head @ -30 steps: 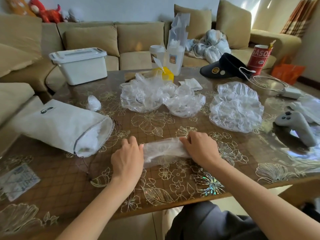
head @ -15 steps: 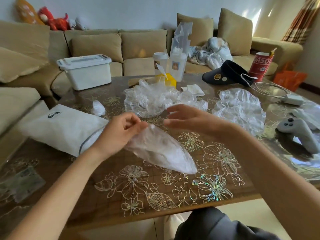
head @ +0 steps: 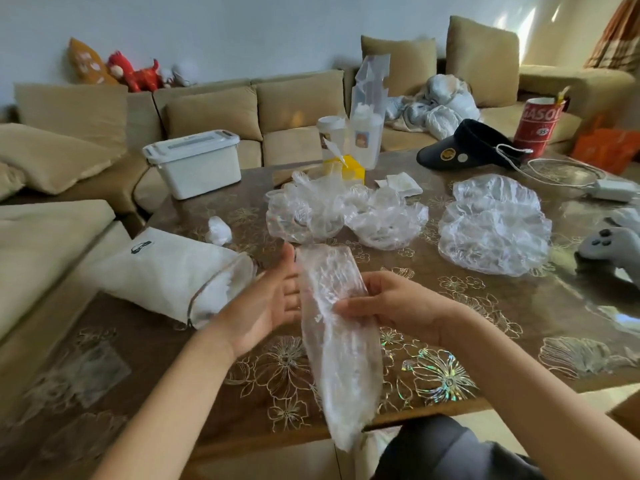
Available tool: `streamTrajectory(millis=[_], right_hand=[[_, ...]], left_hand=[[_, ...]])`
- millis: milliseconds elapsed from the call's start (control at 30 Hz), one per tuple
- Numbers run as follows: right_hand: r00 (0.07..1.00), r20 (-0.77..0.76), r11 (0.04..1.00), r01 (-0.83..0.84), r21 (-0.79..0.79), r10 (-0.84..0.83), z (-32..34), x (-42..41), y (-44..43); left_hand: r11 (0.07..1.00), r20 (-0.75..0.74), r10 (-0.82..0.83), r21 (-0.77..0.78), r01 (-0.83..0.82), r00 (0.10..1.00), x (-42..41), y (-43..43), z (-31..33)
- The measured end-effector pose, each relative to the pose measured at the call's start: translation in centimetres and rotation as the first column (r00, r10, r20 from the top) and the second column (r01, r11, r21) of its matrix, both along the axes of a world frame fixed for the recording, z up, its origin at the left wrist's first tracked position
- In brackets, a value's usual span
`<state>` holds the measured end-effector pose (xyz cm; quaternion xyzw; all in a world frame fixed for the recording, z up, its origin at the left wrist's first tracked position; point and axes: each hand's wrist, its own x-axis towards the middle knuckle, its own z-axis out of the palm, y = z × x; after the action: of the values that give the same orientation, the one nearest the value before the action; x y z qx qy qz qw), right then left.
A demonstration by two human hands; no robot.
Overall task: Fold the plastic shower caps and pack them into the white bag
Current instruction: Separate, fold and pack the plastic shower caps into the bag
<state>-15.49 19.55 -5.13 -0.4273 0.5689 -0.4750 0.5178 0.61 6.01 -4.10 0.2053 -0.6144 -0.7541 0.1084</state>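
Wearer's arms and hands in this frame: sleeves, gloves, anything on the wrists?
Left hand and right hand are both bare: no gloves, rings, watch or bands show. Both forearms are uncovered down to the frame edge, so no sleeve is in view. Only clothing visible is dark grey fabric at the lap.

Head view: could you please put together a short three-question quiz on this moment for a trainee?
1. True or false: the folded shower cap is already inside the white bag.
2. Multiple choice: the white bag A) stands upright, B) lies on its side with its mouth open, C) sits zipped shut on the sofa.
3. Short answer: which hand holds the folded shower cap, and how does the other hand look?

Key
1. False: it hangs in the air, outside the bag.
2. B.
3. The right hand pinches it. The left hand is beside it, palm open and holding nothing.
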Motion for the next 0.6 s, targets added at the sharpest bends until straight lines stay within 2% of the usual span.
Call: streamTrajectory(millis=[33, 100, 167, 200, 267, 367, 467, 600], right_hand=[[0.999, -0.007, 0.999, 0.047, -0.012, -0.047, -0.3, -0.1, 0.2], [0.994, -0.038, 0.995, 0.101, -0.019, -0.102, -0.7, -0.1, 0.6], [0.991, -0.063, 0.993, 0.113, -0.016, -0.114, -1.1, -0.1, 0.8], [0.99, -0.053, 0.992, 0.128, -0.011, -0.128, -1.3, -0.1, 0.9], [0.988, 0.013, 0.988, 0.155, -0.016, -0.155, -1.5, -0.3, 1.1], [0.98, 0.06, 0.98, 0.192, -0.048, -0.189, -1.9, -0.5, 1.0], [0.956, -0.04, 0.957, 0.288, -0.043, -0.29, -2.5, -0.7, 0.6], [0.941, -0.125, 0.949, 0.314, -0.017, -0.313, -3.0, -0.9, 0.4]], left_hand=[[0.999, 0.006, -0.022, 0.032, 0.022, 1.0, -0.2, 1.1, -0.8], [0.994, 0.034, 0.111, 0.016, -0.112, 0.993, -1.0, 2.9, -2.2], [0.952, 0.029, 0.281, -0.131, -0.275, 0.959, -1.8, 3.6, -3.0], [0.939, 0.027, 0.302, -0.183, -0.293, 0.953, -2.1, 3.7, -3.2], [0.941, 0.042, 0.263, -0.234, -0.246, 0.964, -2.5, 3.9, -3.2], [0.952, 0.068, 0.22, -0.231, -0.199, 0.973, -2.8, 4.0, -3.5], [0.953, 0.09, 0.23, -0.225, -0.205, 0.969, -3.0, 3.8, -4.0], [0.969, 0.069, 0.192, -0.174, -0.178, 0.979, -3.3, 3.5, -3.9]])
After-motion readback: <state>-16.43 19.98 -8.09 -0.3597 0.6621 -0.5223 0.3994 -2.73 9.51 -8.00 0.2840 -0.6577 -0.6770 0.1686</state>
